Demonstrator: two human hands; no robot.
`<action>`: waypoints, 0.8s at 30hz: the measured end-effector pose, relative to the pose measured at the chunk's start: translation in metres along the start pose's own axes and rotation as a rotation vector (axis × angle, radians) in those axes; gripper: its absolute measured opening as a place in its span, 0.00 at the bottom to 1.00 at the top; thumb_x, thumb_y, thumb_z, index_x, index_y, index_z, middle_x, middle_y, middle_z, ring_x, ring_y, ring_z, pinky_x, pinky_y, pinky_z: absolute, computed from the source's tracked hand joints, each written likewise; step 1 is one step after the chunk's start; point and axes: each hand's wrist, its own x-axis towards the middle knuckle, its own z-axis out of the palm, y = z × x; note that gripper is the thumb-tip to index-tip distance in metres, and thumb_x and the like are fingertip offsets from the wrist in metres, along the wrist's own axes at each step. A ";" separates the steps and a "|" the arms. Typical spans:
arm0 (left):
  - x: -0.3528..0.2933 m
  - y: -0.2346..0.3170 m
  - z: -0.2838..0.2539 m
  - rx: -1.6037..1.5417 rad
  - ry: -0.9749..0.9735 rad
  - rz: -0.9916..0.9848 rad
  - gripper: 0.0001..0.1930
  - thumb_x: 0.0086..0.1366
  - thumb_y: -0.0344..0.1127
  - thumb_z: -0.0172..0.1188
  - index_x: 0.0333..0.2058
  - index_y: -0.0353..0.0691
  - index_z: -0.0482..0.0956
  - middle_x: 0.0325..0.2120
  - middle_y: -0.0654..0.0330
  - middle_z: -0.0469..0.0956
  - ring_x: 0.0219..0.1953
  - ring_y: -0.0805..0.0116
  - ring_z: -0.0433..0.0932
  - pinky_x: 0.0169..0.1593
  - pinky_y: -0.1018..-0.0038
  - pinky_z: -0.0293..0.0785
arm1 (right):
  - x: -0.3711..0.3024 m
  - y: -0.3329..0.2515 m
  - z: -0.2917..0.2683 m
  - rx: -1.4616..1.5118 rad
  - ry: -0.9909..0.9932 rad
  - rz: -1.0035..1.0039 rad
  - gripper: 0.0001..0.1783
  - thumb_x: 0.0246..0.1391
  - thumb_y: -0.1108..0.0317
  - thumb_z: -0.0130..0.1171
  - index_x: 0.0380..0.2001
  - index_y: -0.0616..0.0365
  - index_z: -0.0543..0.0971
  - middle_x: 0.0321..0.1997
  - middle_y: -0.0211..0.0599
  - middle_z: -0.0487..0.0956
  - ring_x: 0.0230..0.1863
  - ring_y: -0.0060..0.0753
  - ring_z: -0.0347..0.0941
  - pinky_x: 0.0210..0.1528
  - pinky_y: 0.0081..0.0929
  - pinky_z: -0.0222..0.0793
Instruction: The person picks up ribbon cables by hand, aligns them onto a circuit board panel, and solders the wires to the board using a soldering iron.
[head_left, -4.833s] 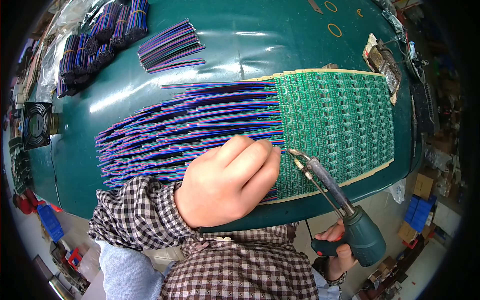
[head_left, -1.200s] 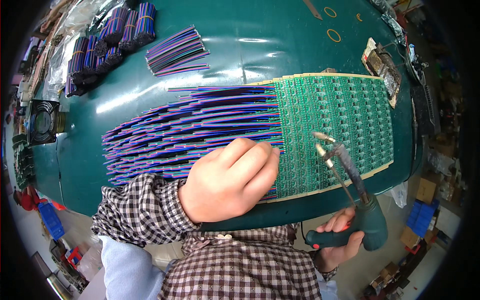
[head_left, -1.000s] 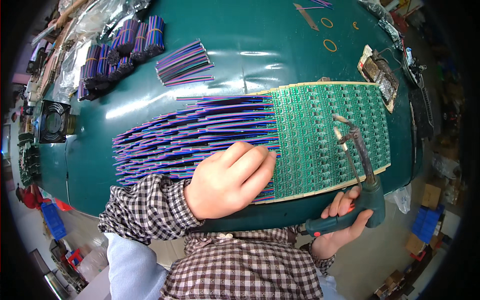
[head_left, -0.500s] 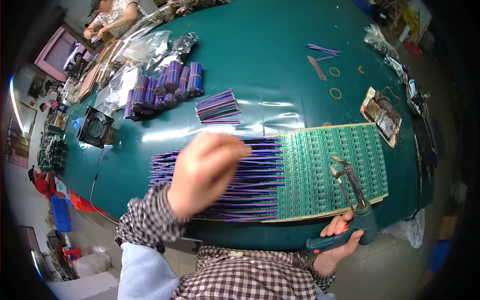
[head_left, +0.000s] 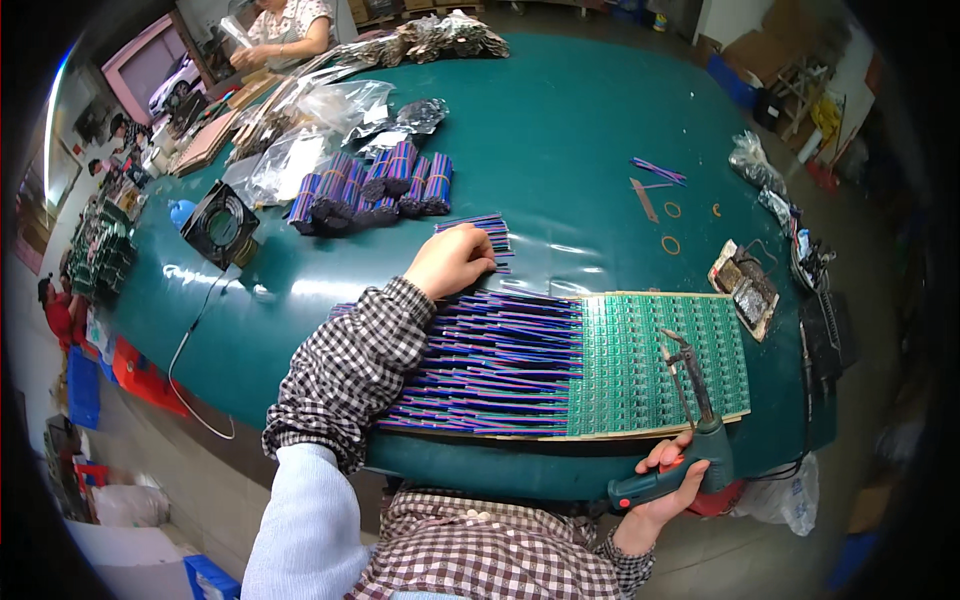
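My left hand (head_left: 448, 264) reaches over the laid-out wires to a small loose pile of striped cut wires (head_left: 480, 226). Its fingers are bent together on the near side of that pile, and the fingertips are partly hidden. A green soldering gun (head_left: 714, 452) is held in my right hand (head_left: 662, 492), its handle across the fingers and its metal tip pointing up over the circuit board panel (head_left: 640, 360). Long rows of thin purple, blue and dark wires (head_left: 490, 365) lie side by side against the panel's left part.
Banded wire bundles (head_left: 375, 190) stand beyond my left hand, near a black fan (head_left: 219, 226) and clear plastic bags (head_left: 300, 165). At the right lie a dirty soldering tray (head_left: 743, 290), rubber bands (head_left: 671, 245) and a few loose wires (head_left: 660, 171). Another person (head_left: 290, 35) sits at the far left.
My left hand has moved from above the laid-out wires, away from me, to the loose pile. The right hand still holds the soldering gun over the panel. The view has shifted.
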 end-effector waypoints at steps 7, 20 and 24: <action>-0.005 0.002 0.004 0.143 0.132 -0.055 0.08 0.58 0.36 0.56 0.32 0.40 0.77 0.31 0.50 0.79 0.37 0.49 0.78 0.42 0.57 0.73 | -0.004 -0.004 0.022 -0.156 0.060 0.009 0.30 0.58 0.40 0.50 0.51 0.54 0.66 0.34 0.24 0.70 0.29 0.17 0.65 0.32 0.18 0.59; -0.004 -0.007 -0.008 -0.127 0.442 0.055 0.06 0.56 0.28 0.55 0.32 0.38 0.78 0.31 0.53 0.76 0.38 0.53 0.76 0.44 0.62 0.73 | -0.012 -0.007 0.052 -0.302 0.196 -0.050 0.29 0.60 0.41 0.47 0.43 0.59 0.73 0.26 0.29 0.72 0.31 0.24 0.66 0.36 0.21 0.60; -0.005 0.005 -0.018 -0.185 0.460 0.077 0.05 0.56 0.29 0.56 0.31 0.38 0.78 0.30 0.54 0.76 0.37 0.54 0.76 0.42 0.63 0.73 | -0.009 -0.007 0.046 -0.283 0.217 -0.025 0.29 0.60 0.41 0.46 0.43 0.59 0.74 0.28 0.29 0.73 0.31 0.24 0.66 0.37 0.22 0.61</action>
